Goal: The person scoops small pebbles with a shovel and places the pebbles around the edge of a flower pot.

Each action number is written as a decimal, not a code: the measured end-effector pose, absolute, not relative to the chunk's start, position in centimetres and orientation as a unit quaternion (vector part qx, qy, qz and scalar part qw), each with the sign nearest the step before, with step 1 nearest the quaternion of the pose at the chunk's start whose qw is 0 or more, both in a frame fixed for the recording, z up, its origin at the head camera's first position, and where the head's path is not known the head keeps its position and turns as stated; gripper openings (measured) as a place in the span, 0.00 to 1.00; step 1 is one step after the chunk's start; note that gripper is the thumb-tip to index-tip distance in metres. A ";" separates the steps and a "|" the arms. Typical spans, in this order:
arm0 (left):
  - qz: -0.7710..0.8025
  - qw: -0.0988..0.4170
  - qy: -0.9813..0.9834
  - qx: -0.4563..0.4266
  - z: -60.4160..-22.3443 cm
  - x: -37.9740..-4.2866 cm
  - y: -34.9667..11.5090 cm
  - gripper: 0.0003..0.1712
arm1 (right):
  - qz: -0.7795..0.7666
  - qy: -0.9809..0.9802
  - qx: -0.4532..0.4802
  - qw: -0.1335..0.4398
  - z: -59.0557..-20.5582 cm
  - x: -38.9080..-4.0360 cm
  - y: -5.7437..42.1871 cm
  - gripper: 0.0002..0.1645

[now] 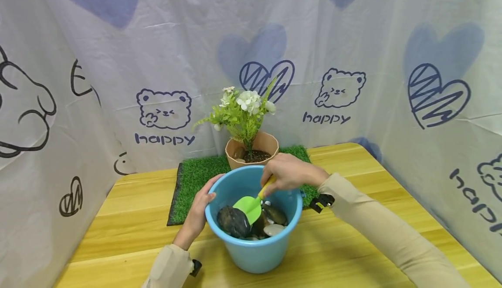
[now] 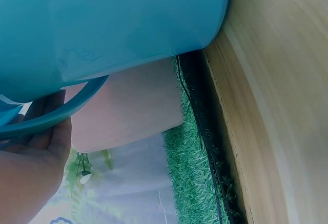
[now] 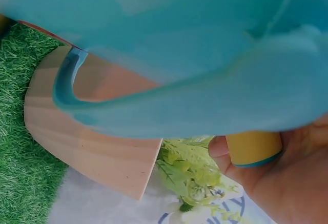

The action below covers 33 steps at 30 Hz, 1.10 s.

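Note:
A blue bucket stands on the table with stones inside, among them a large dark stone and a pale flat stone. My left hand grips the bucket's rim at its left side; in the left wrist view the fingers go round behind the blue edge. Over the bucket's opening, my right hand holds a toy shovel by its yellow handle. The shovel's green blade points down into the bucket and lies against the dark stone.
Just behind the bucket, a tan pot with a white-flowered plant sits on a green grass mat. The wooden table meets printed white cloth at the back and both sides.

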<state>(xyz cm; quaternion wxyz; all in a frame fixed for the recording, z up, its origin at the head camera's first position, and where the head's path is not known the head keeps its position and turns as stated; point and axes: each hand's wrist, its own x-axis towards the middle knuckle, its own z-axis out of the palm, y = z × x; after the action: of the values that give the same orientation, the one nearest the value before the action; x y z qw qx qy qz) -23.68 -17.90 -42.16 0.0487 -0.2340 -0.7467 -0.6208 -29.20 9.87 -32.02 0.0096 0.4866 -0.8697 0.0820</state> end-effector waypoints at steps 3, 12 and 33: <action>-0.622 0.050 -0.744 -0.239 -42.1 -23.7 -17.9 0.32 | 0.087 -0.870 0.485 0.003 -31.8 -29.2 9.9 0.10; -0.617 0.059 -0.748 -0.236 -42.2 -23.7 -17.8 0.32 | 0.113 -0.877 0.468 0.001 -31.4 -29.2 10.3 0.11; -0.611 0.065 -0.749 -0.247 -42.2 -23.5 -17.9 0.33 | 0.130 -0.867 0.480 0.014 -31.6 -29.8 11.5 0.08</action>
<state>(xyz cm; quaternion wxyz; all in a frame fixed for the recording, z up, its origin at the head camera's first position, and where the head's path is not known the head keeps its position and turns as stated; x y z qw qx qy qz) -23.54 -17.89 -42.16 0.0649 -0.2467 -0.7491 -0.6113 -29.78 11.51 -31.55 0.0138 0.4805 -0.8671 0.1304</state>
